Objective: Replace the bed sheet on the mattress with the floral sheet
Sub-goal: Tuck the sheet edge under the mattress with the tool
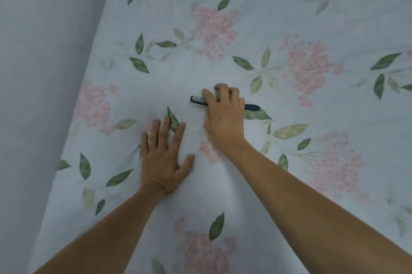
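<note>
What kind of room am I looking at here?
Most likely a bedroom. A floral sheet is spread over what looks like a bed, pushed against a plain pale wall. The right hand is over a dark comb; the left hand presses flat.

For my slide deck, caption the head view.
Left hand flat on floral sheet; right hand grips a dark comb.

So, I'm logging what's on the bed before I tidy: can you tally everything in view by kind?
Floral sheet: 1
Comb: 1, dark, under the right hand
Hands: 2, with the left hand flat on the sheet
Total: 4
</note>
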{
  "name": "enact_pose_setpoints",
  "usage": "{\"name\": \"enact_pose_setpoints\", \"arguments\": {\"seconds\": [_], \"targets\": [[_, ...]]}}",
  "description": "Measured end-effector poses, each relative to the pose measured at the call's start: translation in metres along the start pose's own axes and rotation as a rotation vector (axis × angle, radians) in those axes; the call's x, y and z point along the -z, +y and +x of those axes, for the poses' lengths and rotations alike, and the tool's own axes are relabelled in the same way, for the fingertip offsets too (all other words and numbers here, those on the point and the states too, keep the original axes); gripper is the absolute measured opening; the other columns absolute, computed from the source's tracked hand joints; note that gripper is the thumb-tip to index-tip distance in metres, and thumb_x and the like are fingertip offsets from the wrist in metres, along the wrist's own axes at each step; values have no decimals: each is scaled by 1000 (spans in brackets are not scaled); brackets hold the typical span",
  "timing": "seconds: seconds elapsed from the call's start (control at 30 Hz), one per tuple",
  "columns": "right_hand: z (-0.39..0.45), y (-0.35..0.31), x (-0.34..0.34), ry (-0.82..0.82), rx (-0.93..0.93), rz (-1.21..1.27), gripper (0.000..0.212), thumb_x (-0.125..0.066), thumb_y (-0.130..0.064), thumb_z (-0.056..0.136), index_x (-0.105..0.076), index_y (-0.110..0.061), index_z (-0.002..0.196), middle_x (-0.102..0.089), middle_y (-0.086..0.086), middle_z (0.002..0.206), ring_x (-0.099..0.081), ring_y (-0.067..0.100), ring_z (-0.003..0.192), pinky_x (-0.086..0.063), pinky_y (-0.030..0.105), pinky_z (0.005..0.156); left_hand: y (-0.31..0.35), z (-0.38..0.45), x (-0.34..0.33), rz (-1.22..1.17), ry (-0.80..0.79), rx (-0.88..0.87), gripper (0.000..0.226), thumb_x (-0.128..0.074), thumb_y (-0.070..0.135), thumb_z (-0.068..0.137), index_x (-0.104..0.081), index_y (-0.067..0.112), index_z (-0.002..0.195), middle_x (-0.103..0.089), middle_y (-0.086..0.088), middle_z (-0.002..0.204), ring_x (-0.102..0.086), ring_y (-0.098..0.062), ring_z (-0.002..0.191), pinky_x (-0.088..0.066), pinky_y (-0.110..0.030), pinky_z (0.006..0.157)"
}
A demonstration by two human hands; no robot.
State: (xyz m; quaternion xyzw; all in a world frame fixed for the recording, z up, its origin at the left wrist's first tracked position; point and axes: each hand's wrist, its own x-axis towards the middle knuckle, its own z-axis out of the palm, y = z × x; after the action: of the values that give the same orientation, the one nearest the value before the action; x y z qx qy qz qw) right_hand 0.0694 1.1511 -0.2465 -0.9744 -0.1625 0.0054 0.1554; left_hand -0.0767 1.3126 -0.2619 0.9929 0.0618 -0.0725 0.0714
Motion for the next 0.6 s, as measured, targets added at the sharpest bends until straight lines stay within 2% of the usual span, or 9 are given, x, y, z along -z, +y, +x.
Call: {"name": "enact_pose_setpoints", "arguments": {"seconds": [0.2, 0.33, 0.4, 0.47, 0.53, 0.6], "targets": [[9, -21, -9, -31, -33, 0, 53, -48, -30, 94, -51, -28, 146, -46, 4, 149, -41, 32, 131, -37, 45, 97, -9, 4, -2, 4, -25, -37, 85, -40, 67, 94, -15, 29, 166, -1, -9, 174, 1, -36, 160, -10, -63, 125], [11, -27, -5, -6, -71, 4, 46, -54, -29, 89, -58, -27, 134, -51, 2, 138, -44, 30, 121, -39, 45, 91, -6, 1, 5, -65, -55, -22, 84, -49, 65, 93, -23, 30, 164, -8, -8, 173, -4, -37, 159, -12, -63, 124], [28, -32, 2, 34, -38, 46, 39, -56, -24, 81, -62, -21, 120, -54, 2, 124, -46, 29, 105, -42, 45, 83, -7, -4, 17, -156, -41, -37, 80, -56, 61, 90, -35, 32, 161, -22, -6, 171, -17, -35, 157, -21, -62, 121], [66, -39, 9, 62, -6, 64, 38, -56, -24, 77, -61, -19, 115, -54, 2, 118, -45, 27, 98, -43, 45, 81, -20, 9, 39, -242, 27, -67, 71, -62, 53, 85, -49, 34, 151, -43, 1, 159, -43, -33, 144, -39, -55, 106], [119, -46, 12, 74, -28, 37, 43, -57, -30, 78, -58, -22, 121, -53, 1, 127, -45, 27, 106, -40, 43, 84, -47, 54, 57, -275, 91, -139, 65, -63, 43, 81, -52, 34, 145, -56, 6, 141, -57, -30, 123, -45, -48, 92], [176, -52, 12, 92, -59, -10, 46, -55, -35, 81, -55, -25, 126, -51, 0, 135, -44, 28, 116, -37, 41, 87, -75, 128, 80, -218, 164, -187, 65, -63, 40, 82, -51, 33, 145, -55, 2, 138, -55, -29, 123, -44, -47, 93]]}}
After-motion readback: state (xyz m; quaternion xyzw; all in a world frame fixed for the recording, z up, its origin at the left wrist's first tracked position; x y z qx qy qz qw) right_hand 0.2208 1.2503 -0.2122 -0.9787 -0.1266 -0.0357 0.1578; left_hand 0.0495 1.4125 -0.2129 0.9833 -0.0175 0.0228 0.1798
